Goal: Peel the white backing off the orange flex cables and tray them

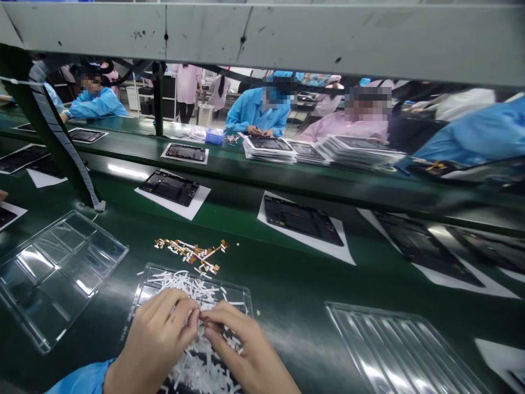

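My left hand point(164, 328) and my right hand point(241, 339) meet fingertip to fingertip, both pinched closed. Whatever sits between the fingertips is too small and hidden to name. Below them lies a heap of white paper-like strips point(200, 369), spilling over a clear plastic tray point(248, 298). Just beyond the tray is a small loose pile of orange-and-white flex cables point(191, 251) on the green bench point(287, 284).
An empty clear compartment tray point(61, 268) lies left, a ribbed clear tray point(402, 345) right. Black device housings point(301, 219) on white sheets line the bench beyond. A post point(65, 131) rises at left; a beam point(262, 38) crosses above. Co-workers point(258, 109) sit opposite.
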### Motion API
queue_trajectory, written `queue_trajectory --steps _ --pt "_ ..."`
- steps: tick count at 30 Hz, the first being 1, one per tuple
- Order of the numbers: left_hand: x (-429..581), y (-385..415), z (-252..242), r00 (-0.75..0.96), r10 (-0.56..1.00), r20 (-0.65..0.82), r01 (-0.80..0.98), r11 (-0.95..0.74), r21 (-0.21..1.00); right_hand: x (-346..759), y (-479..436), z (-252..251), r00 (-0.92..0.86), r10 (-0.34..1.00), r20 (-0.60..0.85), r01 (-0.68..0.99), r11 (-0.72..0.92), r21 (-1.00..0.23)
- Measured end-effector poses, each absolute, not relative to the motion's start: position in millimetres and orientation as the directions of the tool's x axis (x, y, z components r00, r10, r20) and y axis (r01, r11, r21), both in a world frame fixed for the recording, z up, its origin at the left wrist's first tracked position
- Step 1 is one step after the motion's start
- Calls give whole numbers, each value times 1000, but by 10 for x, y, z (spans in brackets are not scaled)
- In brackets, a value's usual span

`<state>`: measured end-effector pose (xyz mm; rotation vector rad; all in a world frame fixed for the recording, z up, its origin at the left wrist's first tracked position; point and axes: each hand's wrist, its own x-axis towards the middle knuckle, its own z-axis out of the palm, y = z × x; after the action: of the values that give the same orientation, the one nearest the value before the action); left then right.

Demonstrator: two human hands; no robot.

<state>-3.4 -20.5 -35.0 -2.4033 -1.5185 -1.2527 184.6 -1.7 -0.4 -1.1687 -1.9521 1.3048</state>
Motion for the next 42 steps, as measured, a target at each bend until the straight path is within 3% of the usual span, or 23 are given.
queue_trajectory --steps 4,8,13,17,26,32,37,42 --pt "-176 -147 -461 170 800 576 794 -458 401 2075 -35 111 -448 894 -27 455 202 -867" --pt "-356 -127 -522 184 905 383 808 -361 466 2396 -2 244 -429 903 -22 509 221 -832" --pt "-287 -148 -196 292 954 72 499 -217 839 2325 19 202 -489 872 26 441 273 -855" --pt "-96 -132 50 391 920 2 273 -118 955 2068 14 136 -592 803 62 384 349 -855" --pt "-127 -154 -35 241 969 -45 308 -32 951 1988 57 254 -553 809 201 437 486 -757" --pt "-99 -166 -71 229 973 40 368 -124 922 1944 71 247 -551 799 238 454 527 -719" --pt "-86 -161 -100 191 980 52 346 -117 931 1901 35 220 -533 800 275 535 571 -623" --pt "-76 -152 -140 170 982 87 333 -141 933 1821 -12 79 -496 748 440 613 661 -432"
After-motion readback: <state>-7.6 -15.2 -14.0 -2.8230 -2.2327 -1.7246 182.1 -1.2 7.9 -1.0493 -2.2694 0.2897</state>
